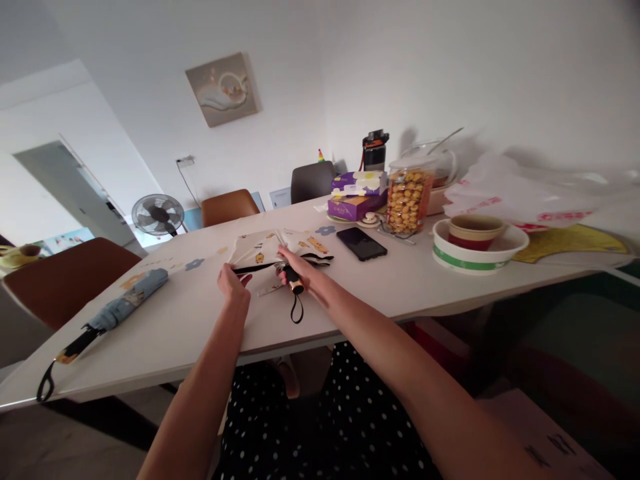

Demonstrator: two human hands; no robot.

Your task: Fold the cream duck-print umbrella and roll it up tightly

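On the white table (185, 320), the left hand (234, 283) pinches the edge of a cream, cartoon-printed fabric umbrella (254, 248); the right hand (296, 265) grips beside its black handle (293, 280), best kept steady for even folds.

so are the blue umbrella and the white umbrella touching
Apart; the head view shows tabletop between the blue umbrella and the white umbrella.

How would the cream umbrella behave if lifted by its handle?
The canopy will probably flop, since its fabric lies loosely spread. The handle should feel stiff, judging by its solid, thick shape. The strap would likely dangle, being a thin loop.
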